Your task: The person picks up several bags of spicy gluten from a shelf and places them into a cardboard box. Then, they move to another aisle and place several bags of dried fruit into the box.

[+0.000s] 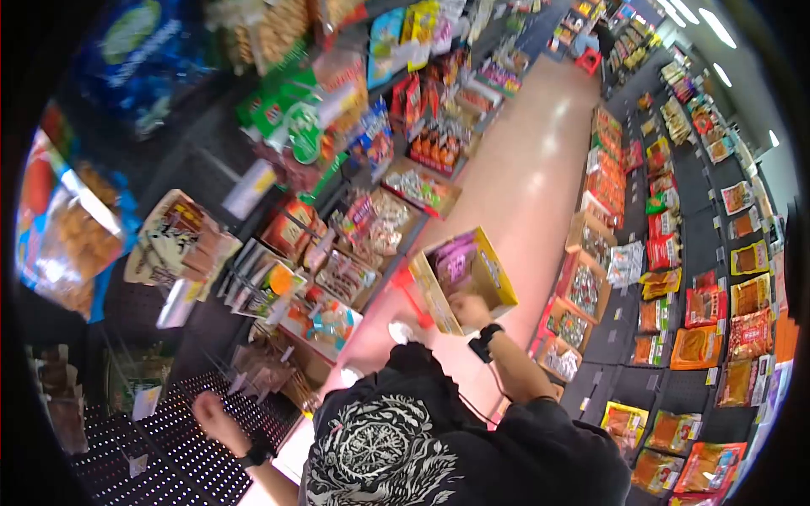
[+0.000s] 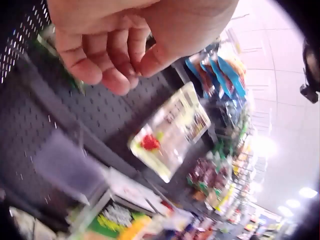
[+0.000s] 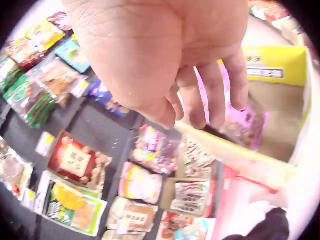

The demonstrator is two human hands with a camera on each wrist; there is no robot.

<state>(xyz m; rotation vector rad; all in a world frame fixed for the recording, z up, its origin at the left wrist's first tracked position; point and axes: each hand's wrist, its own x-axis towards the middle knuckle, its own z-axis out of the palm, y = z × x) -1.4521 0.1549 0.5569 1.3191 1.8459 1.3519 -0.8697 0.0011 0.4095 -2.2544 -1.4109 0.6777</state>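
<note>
My right hand (image 1: 470,310) grips the near wall of an open cardboard box (image 1: 432,293) with yellow inner flaps, held over the aisle floor. In the right wrist view, the fingers (image 3: 215,95) reach over the box's edge, and the thumb is on the outer side. Purple packets (image 1: 456,260) lie inside the box. My left hand (image 1: 218,422) hovers beside a black perforated shelf (image 1: 186,447), fingers loosely curled and holding nothing visible. Beyond it, in the left wrist view, a cream packet with a red print (image 2: 172,132) hangs in front of the dark shelf back.
Hanging snack bags (image 1: 304,118) and boxed packets (image 1: 346,278) fill the left shelves. Another shelf with orange and red packets (image 1: 700,346) runs along the right. Between them stretches a pale aisle floor (image 1: 523,160). Something red (image 1: 413,295) shows beside the box. Price tags (image 1: 249,190) jut out.
</note>
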